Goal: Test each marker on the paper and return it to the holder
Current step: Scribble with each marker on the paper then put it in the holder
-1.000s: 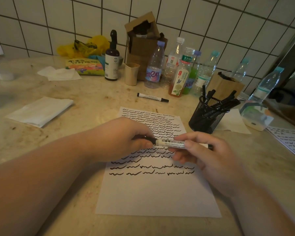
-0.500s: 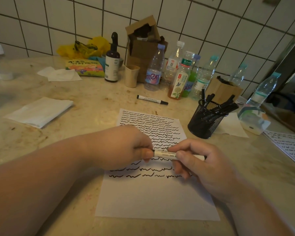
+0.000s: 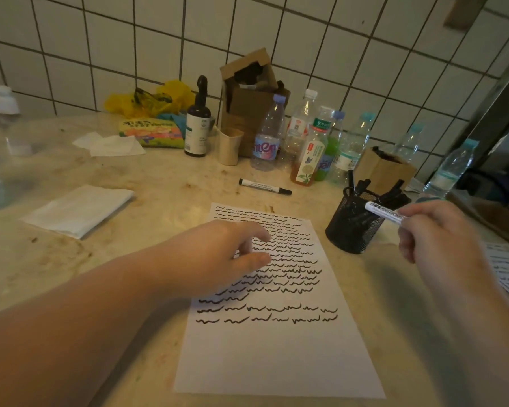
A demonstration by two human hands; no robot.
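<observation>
Marker held over the holder's rim, paper under the other hand.
The right hand (image 3: 432, 233) pinches the white marker (image 3: 383, 212), its long axis slanting up-left over the mesh holder (image 3: 353, 227); the left hand (image 3: 224, 257) hovers, fingers relaxed, above the scribbled paper (image 3: 276, 348) on the bench (image 3: 130, 289).

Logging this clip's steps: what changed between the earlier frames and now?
The left hand let go of the marker; the right hand carried it right, over the mesh holder. The paper and the spare marker stayed put.
</observation>
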